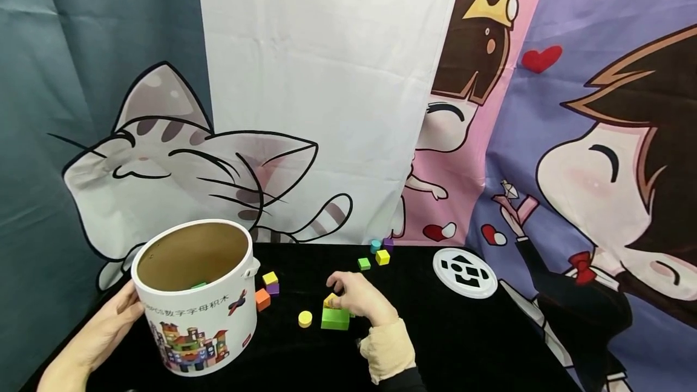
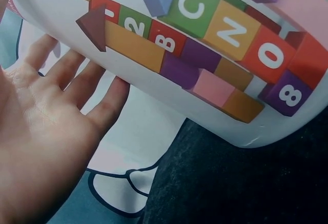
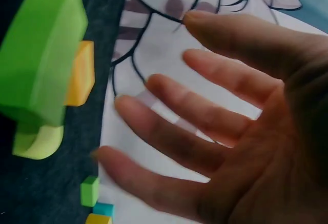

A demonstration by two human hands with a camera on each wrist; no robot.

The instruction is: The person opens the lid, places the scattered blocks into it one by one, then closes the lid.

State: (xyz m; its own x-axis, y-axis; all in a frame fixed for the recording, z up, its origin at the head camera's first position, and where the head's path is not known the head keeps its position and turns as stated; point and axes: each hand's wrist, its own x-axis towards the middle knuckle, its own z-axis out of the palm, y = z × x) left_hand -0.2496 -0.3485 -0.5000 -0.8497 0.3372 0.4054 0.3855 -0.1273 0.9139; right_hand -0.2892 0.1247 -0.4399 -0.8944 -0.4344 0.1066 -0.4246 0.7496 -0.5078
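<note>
A white bucket (image 1: pixel 234 313) printed with toy blocks stands at the left of the head view, its mouth uncovered. My left hand (image 1: pixel 106 328) rests against its left side; in the left wrist view the fingers (image 2: pixel 110 101) reach out along the wall. Over several blocks in the middle hovers my right hand (image 1: pixel 363 296), its spread fingers holding nothing in the right wrist view. Below it lies a green rectangular block (image 1: pixel 334 319), with a yellow block (image 1: pixel 329 300) just behind. A yellow-green rounded block (image 3: pixel 38 143) shows beside the green one.
A yellow round block (image 1: pixel 305 319) lies between bucket and right hand. Orange (image 1: pixel 263 300), yellow and purple blocks sit by the bucket. More small blocks, including a yellow cube (image 1: pixel 383 257), lie near the backdrop. A white lid with cut-outs (image 1: pixel 465 273) lies at right.
</note>
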